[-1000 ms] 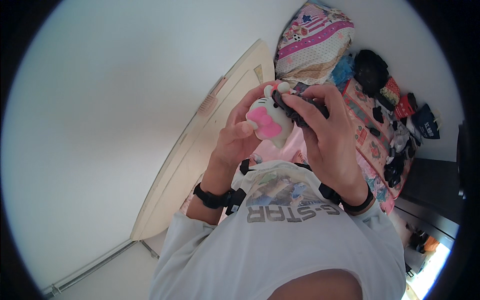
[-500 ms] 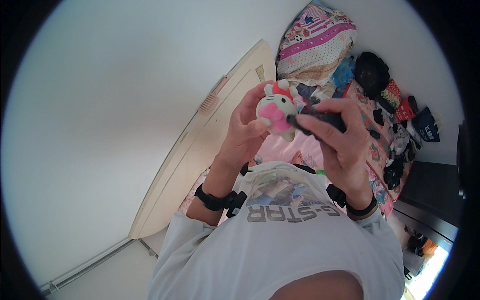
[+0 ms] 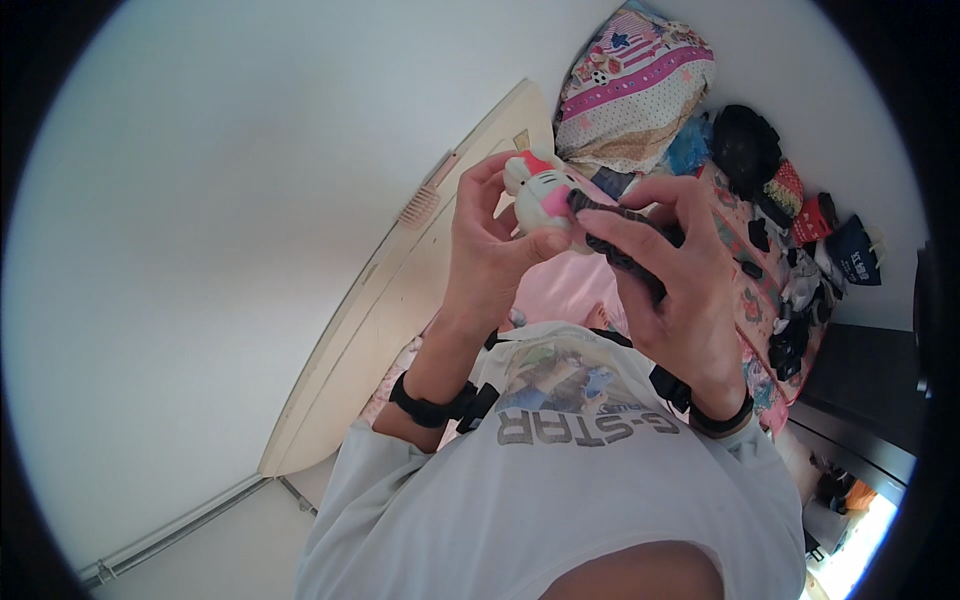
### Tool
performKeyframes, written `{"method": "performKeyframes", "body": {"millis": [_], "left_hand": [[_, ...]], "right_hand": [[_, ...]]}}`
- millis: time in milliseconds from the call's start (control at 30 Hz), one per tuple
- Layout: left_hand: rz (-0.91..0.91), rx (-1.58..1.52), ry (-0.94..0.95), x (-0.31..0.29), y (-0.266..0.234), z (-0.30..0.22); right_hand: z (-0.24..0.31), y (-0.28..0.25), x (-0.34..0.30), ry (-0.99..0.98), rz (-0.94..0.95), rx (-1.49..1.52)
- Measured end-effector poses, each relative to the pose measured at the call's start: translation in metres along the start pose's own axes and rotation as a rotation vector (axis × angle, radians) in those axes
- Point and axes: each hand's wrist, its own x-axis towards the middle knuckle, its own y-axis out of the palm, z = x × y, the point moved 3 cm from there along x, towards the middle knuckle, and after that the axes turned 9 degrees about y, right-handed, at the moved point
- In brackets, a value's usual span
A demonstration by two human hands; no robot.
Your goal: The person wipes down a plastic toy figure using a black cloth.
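Observation:
My left hand point(image 3: 488, 240) is wrapped round a small white toy figurine point(image 3: 540, 208) with a red bow, whiskers, an eye and pink parts; the thumb lies along its lower side. My right hand point(image 3: 682, 285) pinches a dark, ridged, textured thing point(image 3: 632, 262) whose kind I cannot make out. One end of this dark thing meets the pink part of the figurine or overlaps it in view. The fingers hide some of both things. Dark straps go round both wrists.
Left of my hands, a cream headboard point(image 3: 400, 300) leans against the wall, with a pink comb point(image 3: 421, 205) on its edge. A large patterned bundle point(image 3: 640, 90) stands at the far side. Bags, clothes and a black cabinet point(image 3: 860, 375) are at the right.
My left hand has turned the figurine, so its face is tilted and shifted slightly left. The dark thing in my right hand has turned and shows its ridged side.

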Motion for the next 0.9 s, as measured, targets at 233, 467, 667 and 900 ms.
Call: {"method": "performKeyframes", "body": {"millis": [233,467,667,900], "left_hand": [[-0.045,0.068,0.04,-0.003,-0.005,-0.005],[-0.046,0.118,0.082,-0.004,-0.008,-0.007],[-0.065,0.165,0.012,-0.01,-0.011,-0.007],[-0.101,0.176,0.077,-0.008,-0.007,-0.007]], "right_hand": [[0.001,0.007,-0.001,-0.06,0.063,0.044],[0.0,0.008,0.002,-0.08,0.068,0.088],[-0.001,0.009,0.004,-0.121,0.124,0.018],[0.008,0.014,0.002,-0.101,0.082,-0.131]]}}
